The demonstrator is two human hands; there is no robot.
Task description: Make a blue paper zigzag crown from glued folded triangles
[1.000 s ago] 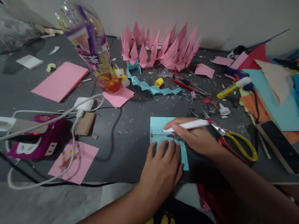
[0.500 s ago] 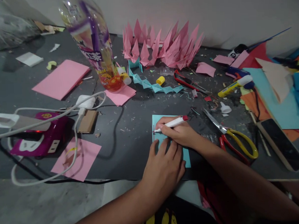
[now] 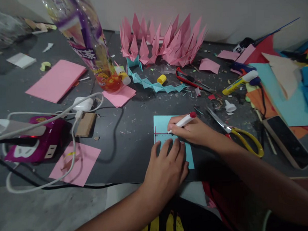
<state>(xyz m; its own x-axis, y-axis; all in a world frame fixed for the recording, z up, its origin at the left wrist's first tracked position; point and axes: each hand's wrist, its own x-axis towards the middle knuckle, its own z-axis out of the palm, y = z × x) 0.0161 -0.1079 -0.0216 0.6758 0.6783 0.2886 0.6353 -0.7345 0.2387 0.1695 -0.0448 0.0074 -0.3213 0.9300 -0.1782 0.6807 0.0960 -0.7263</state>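
Note:
A light-blue sheet of paper (image 3: pixel 161 121) lies near the table's front edge. My right hand (image 3: pixel 192 130) grips a white marker with a red end (image 3: pixel 184 120), its tip on the paper. A dark red line runs across the sheet to the tip and crosses a short upright line at the left. Just below it is a faint strip with small dark marks; I cannot make out what it is. My left hand (image 3: pixel 167 162) rests on the lower part of the sheet with fingers spread, covering much of it.
Scissors (image 3: pixel 231 129) and a phone (image 3: pixel 288 142) lie to the right. Behind are a red cutter (image 3: pixel 190 80), a folded blue paper chain (image 3: pixel 155 85) and pink pointed paper pieces (image 3: pixel 170 48). On the left stand a bottle (image 3: pixel 90 53) and a purple power strip (image 3: pixel 37 141) with cables.
My right hand has moved the marker rightward across the paper, and a longer red line now shows. The left hand stays on the sheet. The camera view has shifted slightly.

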